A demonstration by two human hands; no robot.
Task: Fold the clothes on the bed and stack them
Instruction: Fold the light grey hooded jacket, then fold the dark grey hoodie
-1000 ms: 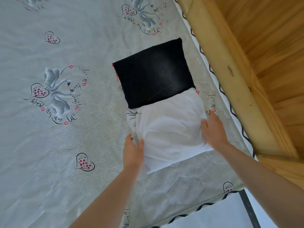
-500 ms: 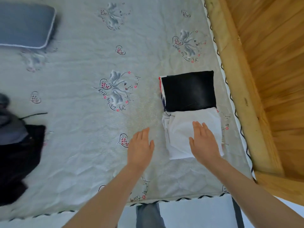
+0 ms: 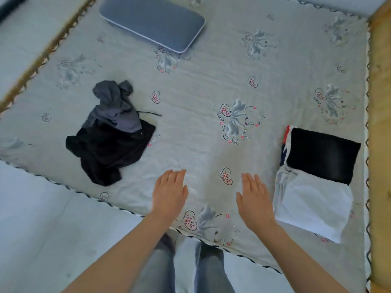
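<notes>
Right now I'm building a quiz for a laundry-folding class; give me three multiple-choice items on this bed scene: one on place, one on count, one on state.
1. Where does the folded white garment lie?
A. On the pillow
B. Beside the folded black garment, near the bed's wooden edge
C. On the unfolded pile

2. How many unfolded garments lie in the heap on the far side of the bed from the folded clothes?
A. Two
B. Four
C. None

3. What are the two hands doing?
A. Both grip the white garment
B. One pinches the pillow
C. Both are open and hold nothing

Answers: 1 B, its upper edge meets the black one by the wooden frame. 2 A, a grey garment lies on a black garment. 3 C, the left hand and right hand show straight fingers over the bedsheet.
</notes>
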